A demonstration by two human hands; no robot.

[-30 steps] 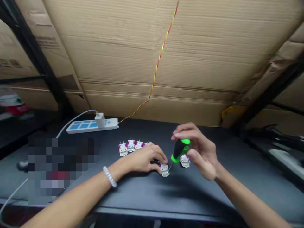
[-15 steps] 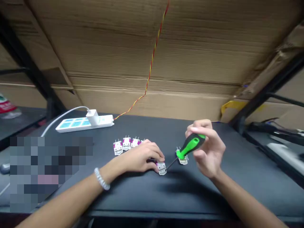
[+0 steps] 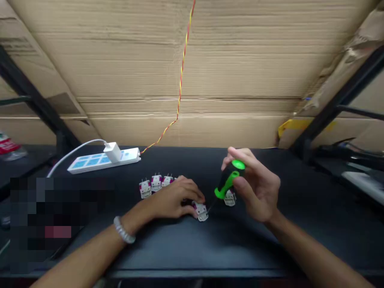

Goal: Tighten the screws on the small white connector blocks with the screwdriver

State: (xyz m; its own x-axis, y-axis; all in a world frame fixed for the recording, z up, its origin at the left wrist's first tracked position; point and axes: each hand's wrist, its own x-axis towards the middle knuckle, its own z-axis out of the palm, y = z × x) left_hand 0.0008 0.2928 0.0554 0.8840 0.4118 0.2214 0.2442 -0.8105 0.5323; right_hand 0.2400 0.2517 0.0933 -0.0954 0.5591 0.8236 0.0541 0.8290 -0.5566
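Observation:
My left hand (image 3: 172,198) lies on the black table (image 3: 300,216) and pins a small white and magenta switch part (image 3: 201,211) under its fingertips. My right hand (image 3: 255,188) grips a screwdriver (image 3: 227,181) with a green and black handle. Its thin tip angles down to the pinned part. Another such part (image 3: 230,198) sits just behind the screwdriver, partly hidden by it. A row of three similar parts (image 3: 156,184) stands behind my left hand.
A white power strip (image 3: 90,161) with a white charger (image 3: 111,151) plugged in lies at the back left. A red and yellow twisted wire (image 3: 180,86) hangs down the cardboard wall (image 3: 240,72). A blurred patch covers the left of the table. Black frame bars stand at both sides.
The screwdriver handle has swung from a low slant back to nearly upright, its tip staying at the pinned part. My left hand has kept its hold. The camera has shifted slightly.

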